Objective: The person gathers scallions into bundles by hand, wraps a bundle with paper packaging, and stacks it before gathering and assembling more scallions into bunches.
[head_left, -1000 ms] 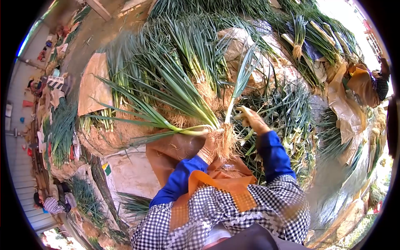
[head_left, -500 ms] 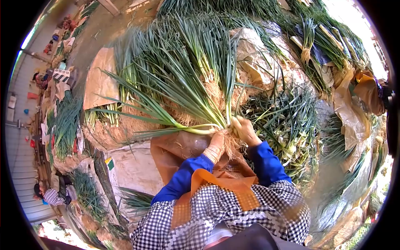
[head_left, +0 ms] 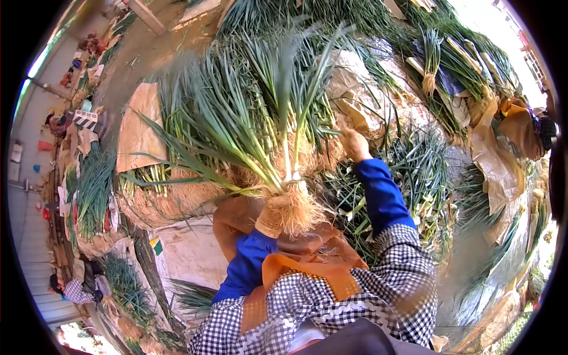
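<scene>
A bunch of long green onions (head_left: 260, 155) with pale roots is gripped near its base by my left hand (head_left: 270, 218), above the brown apron (head_left: 316, 242). The roots partly hide the fingers. To the right and farther forward, my right hand (head_left: 354, 144) is closed, with a thin green leaf at its fingertips. White stems of the bunch stand nearly upright between the hands. Behind the bunch lies a large pile of green onions (head_left: 201, 94) with tangled roots.
A heap of loose leaves (head_left: 414, 177) lies at the right. Brown paper (head_left: 141, 127) covers part of the pile at left. A whitish sack (head_left: 192, 248) lies at lower left. A co-worker (head_left: 77, 290) sits at the far lower left; another person's clothing shows at the far right.
My left hand and the bunch have moved left and slightly toward me. My right hand has left the roots and moved forward. The upright white stems now lie closer in with the bunch.
</scene>
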`<act>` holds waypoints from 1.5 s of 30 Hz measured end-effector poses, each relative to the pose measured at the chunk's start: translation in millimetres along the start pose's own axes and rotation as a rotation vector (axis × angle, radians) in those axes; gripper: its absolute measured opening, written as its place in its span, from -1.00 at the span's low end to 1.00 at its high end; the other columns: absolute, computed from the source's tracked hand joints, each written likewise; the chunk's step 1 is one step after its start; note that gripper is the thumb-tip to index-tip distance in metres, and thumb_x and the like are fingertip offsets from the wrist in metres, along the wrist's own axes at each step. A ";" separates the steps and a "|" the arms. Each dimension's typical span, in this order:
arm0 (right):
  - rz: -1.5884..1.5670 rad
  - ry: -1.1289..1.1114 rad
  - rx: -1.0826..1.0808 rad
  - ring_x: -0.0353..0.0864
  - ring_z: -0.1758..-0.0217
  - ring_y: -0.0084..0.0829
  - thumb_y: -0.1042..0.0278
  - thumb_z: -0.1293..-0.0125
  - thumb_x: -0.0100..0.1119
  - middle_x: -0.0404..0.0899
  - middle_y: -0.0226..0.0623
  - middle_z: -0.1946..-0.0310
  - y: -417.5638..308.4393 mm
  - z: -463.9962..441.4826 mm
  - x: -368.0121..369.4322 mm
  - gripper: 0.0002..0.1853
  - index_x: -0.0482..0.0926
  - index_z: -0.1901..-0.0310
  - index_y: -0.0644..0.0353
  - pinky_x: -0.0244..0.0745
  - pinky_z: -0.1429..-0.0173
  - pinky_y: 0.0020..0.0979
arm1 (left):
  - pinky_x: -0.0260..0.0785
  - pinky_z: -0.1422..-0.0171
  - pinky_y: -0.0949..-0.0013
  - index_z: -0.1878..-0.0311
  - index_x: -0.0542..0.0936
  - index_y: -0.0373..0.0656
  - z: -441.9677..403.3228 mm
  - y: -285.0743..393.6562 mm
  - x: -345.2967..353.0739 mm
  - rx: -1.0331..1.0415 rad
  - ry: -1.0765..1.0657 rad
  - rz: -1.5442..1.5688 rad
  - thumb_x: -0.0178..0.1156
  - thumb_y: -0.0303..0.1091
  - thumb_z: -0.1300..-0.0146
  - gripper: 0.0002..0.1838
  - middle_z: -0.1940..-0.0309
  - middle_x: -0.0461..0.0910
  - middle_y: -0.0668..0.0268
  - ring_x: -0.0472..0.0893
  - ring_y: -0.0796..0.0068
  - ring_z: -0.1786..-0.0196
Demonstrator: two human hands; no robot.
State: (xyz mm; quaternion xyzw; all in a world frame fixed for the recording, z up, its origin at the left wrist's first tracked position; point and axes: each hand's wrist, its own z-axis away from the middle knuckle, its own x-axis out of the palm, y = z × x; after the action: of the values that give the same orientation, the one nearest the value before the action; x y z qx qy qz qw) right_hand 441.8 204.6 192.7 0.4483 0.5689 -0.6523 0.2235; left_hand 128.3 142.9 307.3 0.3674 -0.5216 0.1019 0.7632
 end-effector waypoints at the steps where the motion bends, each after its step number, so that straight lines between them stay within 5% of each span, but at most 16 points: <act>1: 0.019 0.185 -0.032 0.55 0.17 -0.06 0.15 -0.18 0.00 0.58 -0.07 0.27 -4.3 -21.8 11.9 -0.72 0.56 0.23 0.13 0.43 0.06 -0.15 | 0.50 0.24 0.44 0.02 0.45 -0.38 -4.1 -0.2 -6.1 -0.027 0.107 -0.082 0.09 -0.54 -0.04 -0.63 0.30 0.56 0.27 0.58 0.47 0.27; 6: 0.011 0.069 0.239 0.54 0.09 -0.17 0.11 -0.13 0.09 0.59 -0.14 0.32 14.2 -90.0 61.3 -0.73 0.60 0.39 0.15 0.42 0.00 -0.24 | 0.48 0.10 0.44 0.11 0.52 -0.30 -14.3 -26.2 -39.0 -0.083 0.293 -0.140 0.14 -0.52 -0.04 -0.71 0.32 0.59 0.30 0.59 0.48 0.26; 8: 0.131 -0.410 -0.134 0.54 0.19 -0.20 0.16 -0.11 0.13 0.59 -0.25 0.41 22.2 -93.1 42.8 -0.81 0.59 0.46 0.07 0.41 0.11 -0.29 | 0.49 0.09 0.40 0.10 0.52 -0.30 -14.0 -28.9 -39.6 -0.071 0.288 -0.130 0.13 -0.53 -0.05 -0.71 0.30 0.59 0.29 0.59 0.45 0.25; 9: -0.284 -0.282 -0.228 0.51 0.32 -0.22 0.20 -0.09 0.17 0.56 -0.31 0.47 20.9 -70.2 15.6 -0.87 0.58 0.44 0.04 0.38 0.26 -0.27 | 0.50 0.10 0.38 0.09 0.52 -0.30 -12.1 -28.4 -32.6 -0.092 0.331 -0.082 0.12 -0.54 -0.05 -0.71 0.29 0.59 0.28 0.60 0.43 0.25; 10: -0.104 -0.046 -0.771 0.52 0.33 -0.27 0.21 -0.09 0.19 0.52 -0.34 0.52 31.4 -65.6 11.0 -0.87 0.59 0.42 0.06 0.40 0.21 -0.32 | 0.51 0.10 0.36 0.09 0.51 -0.30 -12.5 -27.7 -24.6 -0.110 0.368 -0.032 0.11 -0.55 -0.06 -0.71 0.29 0.59 0.27 0.60 0.42 0.25; 12: -0.320 -0.181 -0.032 0.55 0.26 -0.28 0.16 -0.12 0.17 0.55 -0.29 0.46 33.0 -26.1 -0.3 -0.81 0.62 0.34 0.06 0.42 0.12 -0.36 | 0.52 0.13 0.32 0.10 0.52 -0.30 -19.4 -34.1 -21.3 -0.106 0.310 0.053 0.12 -0.54 -0.07 -0.73 0.32 0.60 0.25 0.61 0.39 0.27; 14: 0.072 -0.044 0.012 0.55 0.09 -0.26 0.08 -0.16 0.15 0.59 -0.17 0.21 8.7 -7.5 -30.1 -0.64 0.58 0.16 0.19 0.41 0.00 -0.37 | 0.53 0.15 0.28 0.12 0.53 -0.29 -28.8 -46.6 -36.2 -0.159 0.269 0.081 0.12 -0.51 -0.09 -0.75 0.33 0.61 0.24 0.62 0.35 0.29; 18: -0.127 0.049 0.236 0.56 0.10 -0.16 -0.05 -0.14 0.14 0.60 -0.08 0.25 8.5 -51.3 22.7 -0.55 0.57 0.13 0.18 0.41 -0.01 -0.33 | 0.53 0.16 0.26 0.13 0.53 -0.31 -27.2 -46.6 -31.4 -0.174 0.320 0.088 0.09 -0.50 -0.12 -0.77 0.32 0.61 0.21 0.62 0.33 0.28; 21: 0.248 -0.315 0.010 0.56 0.09 -0.17 -0.05 -0.16 0.07 0.60 -0.07 0.25 -5.3 -69.3 20.9 -0.59 0.61 0.23 0.16 0.42 0.01 -0.27 | 0.51 0.11 0.27 0.01 0.47 -0.34 -26.0 -44.4 -34.8 -0.106 0.124 0.097 0.07 -0.53 -0.12 -0.67 0.23 0.59 0.19 0.60 0.34 0.20; 22: 0.139 -0.089 0.267 0.56 0.15 -0.17 -0.01 -0.17 0.05 0.59 -0.08 0.31 -18.7 -73.2 15.6 -0.62 0.60 0.31 0.18 0.43 0.06 -0.23 | 0.50 0.08 0.25 -0.06 0.43 -0.36 -24.5 -43.9 -34.5 -0.074 0.114 0.058 0.05 -0.54 -0.11 -0.61 0.20 0.57 0.19 0.60 0.32 0.20; 28: 0.287 0.269 -0.255 0.53 0.54 -0.17 0.08 -0.08 0.15 0.48 -0.20 0.68 -66.7 82.9 -48.1 -0.66 0.50 0.71 0.10 0.43 0.45 -0.18 | 0.37 -0.16 0.02 -0.05 0.41 -0.30 -31.5 -54.0 -20.5 -0.147 0.127 0.235 0.12 -0.49 -0.06 -0.58 0.01 0.48 0.04 0.49 0.08 -0.04; 32: 0.290 -0.034 -0.329 0.54 0.41 -0.22 0.26 -0.10 0.12 0.51 -0.22 0.45 -74.3 170.4 -38.0 -0.71 0.53 0.11 0.01 0.44 0.39 -0.23 | 0.47 -0.04 0.18 0.02 0.45 -0.25 -27.4 -84.7 -35.0 -0.247 0.220 0.220 0.10 -0.52 -0.14 -0.71 0.17 0.56 0.15 0.58 0.24 0.12; 36: -0.318 -0.049 -0.504 0.55 0.37 -0.30 0.28 -0.21 -0.01 0.55 -0.24 0.36 -45.6 172.8 -19.7 -0.73 0.53 0.12 0.20 0.44 0.31 -0.32 | 0.48 -0.03 0.25 0.05 0.47 -0.27 -30.5 -103.0 -62.3 -0.313 0.343 0.138 0.09 -0.55 -0.13 -0.72 0.21 0.57 0.15 0.59 0.28 0.14; 38: -1.012 -0.355 0.296 0.52 0.41 -0.47 0.07 -0.31 -0.06 0.58 -0.32 0.32 -44.5 143.9 -36.7 -0.62 0.55 0.18 0.27 0.40 0.36 -0.40 | 0.48 -0.02 0.26 0.05 0.48 -0.28 -33.3 -104.1 -63.2 -0.303 0.354 0.140 0.09 -0.55 -0.13 -0.73 0.22 0.57 0.16 0.60 0.29 0.15; 41: -1.200 -0.199 0.683 0.39 0.61 -0.65 -0.13 -0.34 -0.19 0.55 -0.46 0.49 -17.1 98.5 -1.0 -0.51 0.54 0.24 0.16 0.29 0.49 -0.59 | 0.51 0.15 0.35 0.15 0.52 -0.27 -32.4 -95.6 -39.4 -0.296 0.427 0.075 0.11 -0.51 -0.15 -0.81 0.32 0.60 0.23 0.60 0.38 0.28; 45: -1.335 -0.432 0.481 0.43 0.59 -0.58 0.01 -0.26 0.05 0.50 -0.45 0.57 -33.1 94.7 24.6 -0.65 0.54 0.32 0.18 0.30 0.59 -0.62 | 0.49 0.03 0.28 0.10 0.50 -0.26 -29.4 -92.7 -45.0 -0.327 0.435 0.056 0.08 -0.57 -0.14 -0.77 0.28 0.58 0.22 0.59 0.33 0.19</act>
State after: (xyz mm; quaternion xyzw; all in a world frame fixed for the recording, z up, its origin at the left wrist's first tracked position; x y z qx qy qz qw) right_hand 371.7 129.1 185.3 -0.0947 0.5052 -0.8297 -0.2178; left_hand 180.0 107.0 220.5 0.1943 -0.3649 0.1139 0.9034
